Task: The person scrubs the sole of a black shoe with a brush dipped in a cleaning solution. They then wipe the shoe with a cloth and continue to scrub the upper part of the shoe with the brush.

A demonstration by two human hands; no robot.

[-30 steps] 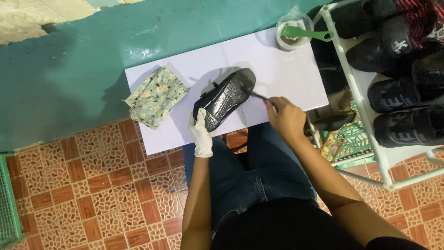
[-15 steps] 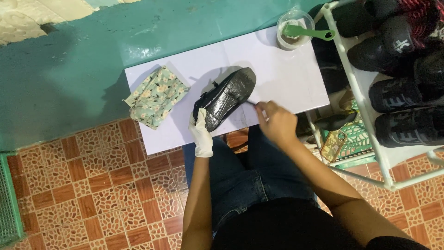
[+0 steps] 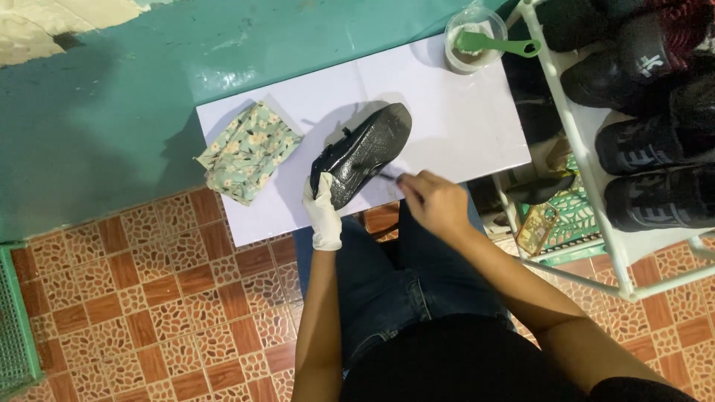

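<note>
Head view, looking straight down over the lap. Left hand in a white glove, forearm running up from the bottom edge, fingers wrapped shut around the heel end of one black shoe. Shoe sole-up, toe pointing up and right, lying on one white sheet spread over the green floor. Right hand bare, forearm slanting in from the lower right, elbow bent, fingers pinched closed on a thin dark tool, kind too small to tell, its tip touching the shoe's lower edge. Both hands close together above the knees, in blue jeans.

Counted: one floral cloth, folded, on the left part of the sheet, just left of the shoe and apart from it. One clear cup at the sheet's upper right corner, with one green spatula resting across it. One white rack on the right, holding at least four dark shoes. One green basket at the far left edge on the brown tiles.
</note>
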